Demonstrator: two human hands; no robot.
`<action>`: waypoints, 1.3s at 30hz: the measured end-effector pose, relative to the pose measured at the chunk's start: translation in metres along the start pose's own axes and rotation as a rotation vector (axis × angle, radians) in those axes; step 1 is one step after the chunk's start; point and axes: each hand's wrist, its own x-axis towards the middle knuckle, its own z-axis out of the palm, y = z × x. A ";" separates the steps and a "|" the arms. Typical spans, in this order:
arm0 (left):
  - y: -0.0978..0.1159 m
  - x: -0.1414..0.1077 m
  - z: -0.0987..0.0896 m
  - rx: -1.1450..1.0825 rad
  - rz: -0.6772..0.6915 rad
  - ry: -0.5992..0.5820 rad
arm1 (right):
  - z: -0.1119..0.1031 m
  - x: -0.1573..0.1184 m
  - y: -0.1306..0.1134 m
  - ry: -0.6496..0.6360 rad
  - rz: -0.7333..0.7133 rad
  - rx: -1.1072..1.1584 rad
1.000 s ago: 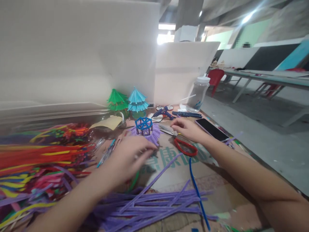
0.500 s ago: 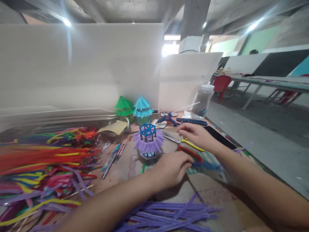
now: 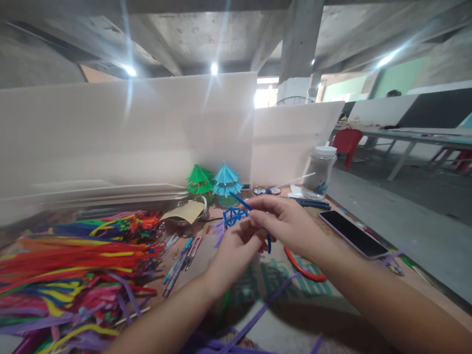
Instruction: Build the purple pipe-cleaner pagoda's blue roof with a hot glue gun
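Note:
My left hand point(image 3: 241, 244) and my right hand point(image 3: 282, 216) meet above the middle of the table. Their fingers pinch a blue pipe cleaner point(image 3: 241, 200), one end pointing up to the left and another part hanging below. Right behind the fingers stands a small pipe-cleaner pavilion, with a blue hexagonal frame point(image 3: 233, 216) on top and a purple fringe point(image 3: 220, 231) mostly covered by my hands. A red scissor handle point(image 3: 305, 269) shows below my right wrist; the rest of the scissors is hidden.
Bundles of coloured pipe cleaners point(image 3: 81, 248) fill the left side. Green point(image 3: 199, 180) and light-blue point(image 3: 226, 180) pavilions stand at the back. Pens point(image 3: 179, 268) lie left of centre. At right are a phone point(image 3: 352, 233) and a clear jar point(image 3: 320, 172). Purple pipe cleaners point(image 3: 254, 319) lie in front.
My hands have come together from apart and now hold a blue pipe cleaner in front of the pavilion. My right hand has left the area by the scissors. The view has tilted upward.

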 end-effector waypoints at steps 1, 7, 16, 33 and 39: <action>0.004 0.000 -0.006 0.078 0.041 0.023 | 0.000 0.002 -0.002 0.051 -0.082 -0.076; 0.029 0.006 -0.071 0.510 0.234 0.340 | -0.009 0.019 0.017 0.168 -0.275 -0.365; -0.017 0.029 -0.125 0.514 -0.071 -0.094 | -0.005 0.021 0.051 0.006 -0.120 -0.448; -0.022 0.028 -0.100 0.431 0.135 -0.193 | -0.007 0.013 0.038 -0.108 -0.208 -0.573; -0.014 0.025 -0.095 0.521 0.201 -0.190 | -0.009 0.011 0.036 -0.165 -0.242 -0.603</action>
